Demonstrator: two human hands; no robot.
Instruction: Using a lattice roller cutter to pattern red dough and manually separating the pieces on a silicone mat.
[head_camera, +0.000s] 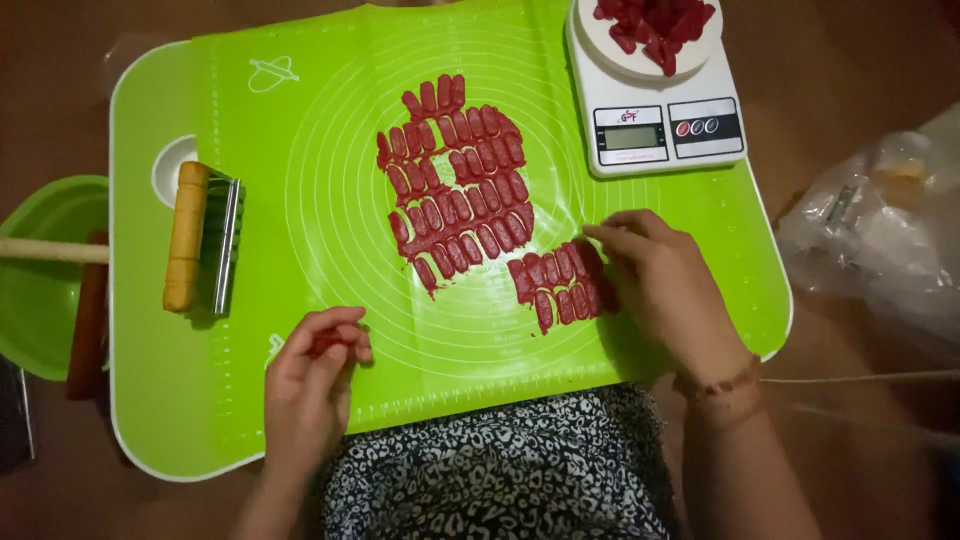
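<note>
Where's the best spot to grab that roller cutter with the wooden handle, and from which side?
Probably by the wooden handle, which lies lengthwise along the left side of the roller cutter on the green mat. Come from the left or from above, wrapping around the handle's middle: the metal blades sit on its right side, facing the cut red dough strips.

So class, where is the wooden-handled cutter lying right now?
In the head view, the wooden-handled cutter lies on the left part of the green mat, beside a green bowl and well left of the cut red dough.
</note>
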